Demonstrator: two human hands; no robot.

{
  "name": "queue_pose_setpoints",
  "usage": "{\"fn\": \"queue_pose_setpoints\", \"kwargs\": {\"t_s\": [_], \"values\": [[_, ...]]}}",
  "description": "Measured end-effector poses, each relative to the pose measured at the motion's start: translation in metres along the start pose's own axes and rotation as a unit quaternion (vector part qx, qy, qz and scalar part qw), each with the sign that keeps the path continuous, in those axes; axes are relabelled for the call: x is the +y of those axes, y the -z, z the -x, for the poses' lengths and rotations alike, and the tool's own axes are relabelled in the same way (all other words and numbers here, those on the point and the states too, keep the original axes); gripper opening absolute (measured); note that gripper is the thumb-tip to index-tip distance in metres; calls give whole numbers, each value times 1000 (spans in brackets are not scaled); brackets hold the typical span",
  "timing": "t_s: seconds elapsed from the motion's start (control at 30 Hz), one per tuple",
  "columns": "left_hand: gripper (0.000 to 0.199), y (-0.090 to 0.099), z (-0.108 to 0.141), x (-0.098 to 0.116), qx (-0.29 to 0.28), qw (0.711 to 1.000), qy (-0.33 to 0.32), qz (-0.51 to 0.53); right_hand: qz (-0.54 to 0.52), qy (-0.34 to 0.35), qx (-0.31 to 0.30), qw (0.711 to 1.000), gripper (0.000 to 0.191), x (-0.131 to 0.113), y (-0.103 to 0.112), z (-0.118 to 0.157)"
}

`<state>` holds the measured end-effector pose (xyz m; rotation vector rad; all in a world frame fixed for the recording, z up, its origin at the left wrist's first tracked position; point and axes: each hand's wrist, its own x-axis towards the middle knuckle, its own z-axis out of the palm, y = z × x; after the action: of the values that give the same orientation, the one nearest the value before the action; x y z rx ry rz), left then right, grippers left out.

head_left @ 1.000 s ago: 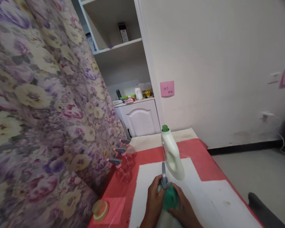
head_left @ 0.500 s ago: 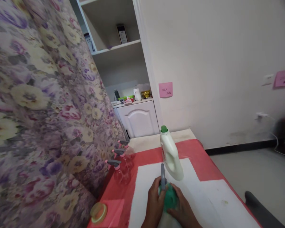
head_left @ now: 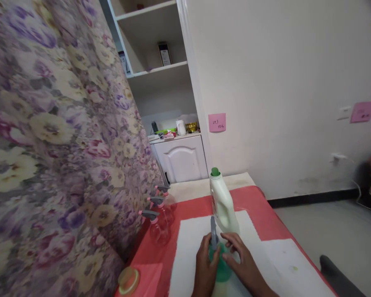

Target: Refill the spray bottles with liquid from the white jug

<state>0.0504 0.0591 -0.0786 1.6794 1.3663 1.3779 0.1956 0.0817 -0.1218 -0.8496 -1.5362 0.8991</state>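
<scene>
A green see-through spray bottle [head_left: 221, 270] with a grey spray head [head_left: 214, 234] stands upright on white paper [head_left: 190, 247]. My left hand [head_left: 206, 260] is closed round the top of it, just under the spray head. On the other side, my right hand [head_left: 243, 260] has its thumb and fingers apart and curved beside the bottle's neck. Just beyond my hands is a large pale green jug [head_left: 224, 202] with a green piece in its mouth. Three clear pink spray bottles [head_left: 159, 233] with grey heads stand in a row to the left.
A red cloth [head_left: 191, 208] lies under the paper. At the near left is a round yellowish tape roll [head_left: 129, 280]. A flowered curtain [head_left: 64, 165] hangs along the left side. Behind the table are a white cabinet [head_left: 184, 161] and a wall bearing a pink note [head_left: 217, 122].
My right hand has come off the side of the green bottle and risen toward its neck, its fingers spreading. My left hand keeps its hold. The view has tilted up slightly.
</scene>
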Motion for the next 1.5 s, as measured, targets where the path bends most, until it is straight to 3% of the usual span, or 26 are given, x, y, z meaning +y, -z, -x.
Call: {"fn": "queue_pose_setpoints", "kwargs": {"t_s": [0.17, 0.47, 0.63, 0.9, 1.1, 1.37, 1.5], "values": [[37, 0, 2, -7, 5, 1000, 16, 8, -32, -31, -47, 998, 32, -37, 1, -30], [40, 3, 5, -11, 6, 998, 42, 37, 44, -3, -106, 993, 11, -33, 2, -37], [39, 5, 6, -5, -8, 998, 41, 42, 28, 3, -99, 995, 7, -28, 1, -35], [40, 8, 4, -10, -40, 998, 35, 25, 20, -13, -26, 999, 12, -23, -12, -24], [45, 15, -1, -8, -76, 995, -6, 62, -12, -19, -51, 998, 14, -22, -9, -31], [35, 6, -9, -3, -14, 992, 56, 110, 0, -56, -33, 998, 42, -16, -10, -27], [28, 6, -14, 1, -11, 991, 67, 111, 4, -64, -17, 998, 38, -9, -11, -22]]}}
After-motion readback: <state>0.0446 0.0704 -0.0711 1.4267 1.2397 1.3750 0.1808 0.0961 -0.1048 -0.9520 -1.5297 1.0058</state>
